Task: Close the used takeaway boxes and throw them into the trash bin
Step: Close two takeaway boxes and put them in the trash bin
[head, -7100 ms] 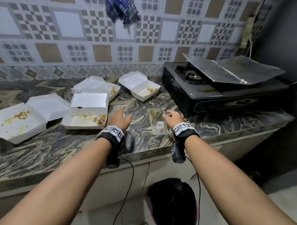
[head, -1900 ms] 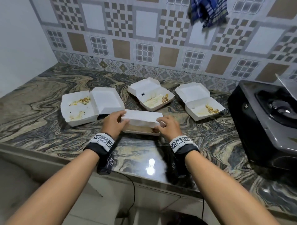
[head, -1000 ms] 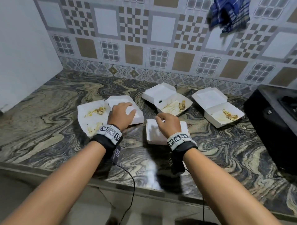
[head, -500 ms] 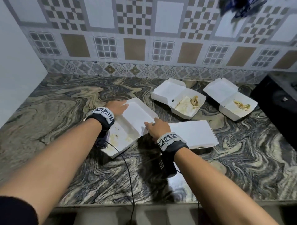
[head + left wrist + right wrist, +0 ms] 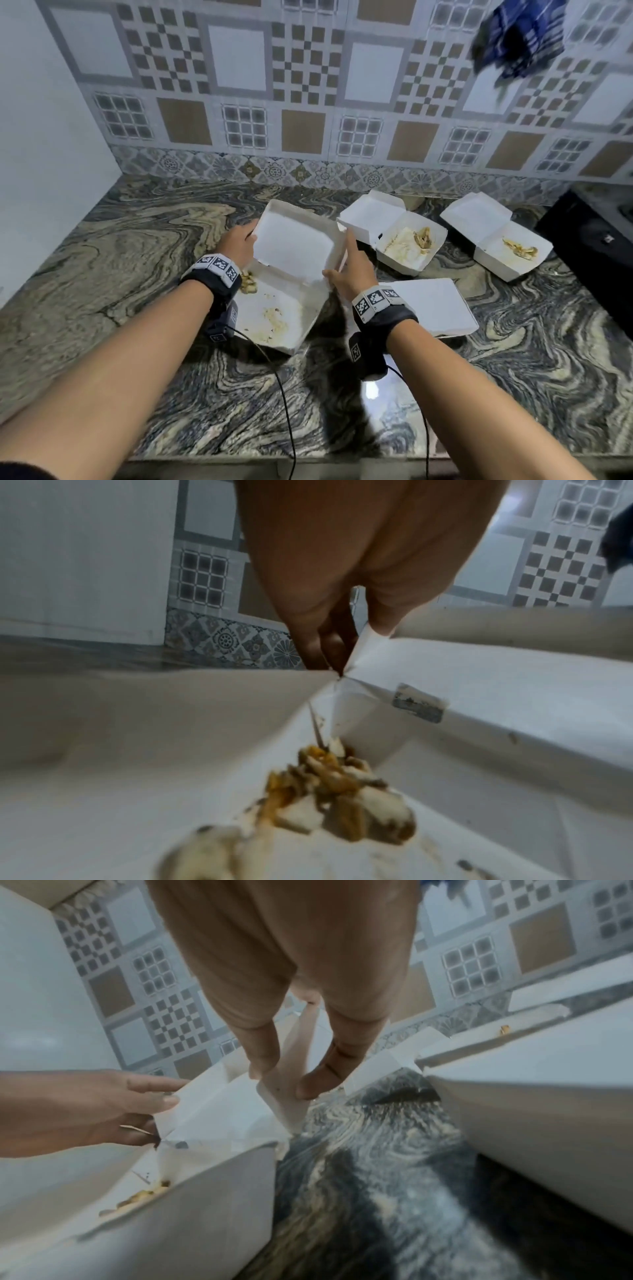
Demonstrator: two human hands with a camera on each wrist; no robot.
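An open white takeaway box (image 5: 274,318) with food scraps (image 5: 342,791) lies on the marbled counter (image 5: 137,274). Its lid (image 5: 294,246) stands half raised. My left hand (image 5: 246,236) pinches the lid's left corner, thumb inside and fingers behind, as the left wrist view (image 5: 346,647) shows. My right hand (image 5: 337,260) pinches the lid's right side flap (image 5: 284,1096) between thumb and fingers. A closed white box (image 5: 428,305) sits just right of my right wrist. Two more boxes (image 5: 400,240) (image 5: 500,240) lie open behind it, with leftovers inside.
A black stove (image 5: 599,246) stands at the counter's right end. A blue checked cloth (image 5: 520,37) hangs on the tiled wall. A white side wall (image 5: 44,137) bounds the counter on the left. The trash bin is out of view.
The lid of the left box has come up from lying flat to half raised. Both hands have shifted to its side edges and hold it. The camera has turned slightly.
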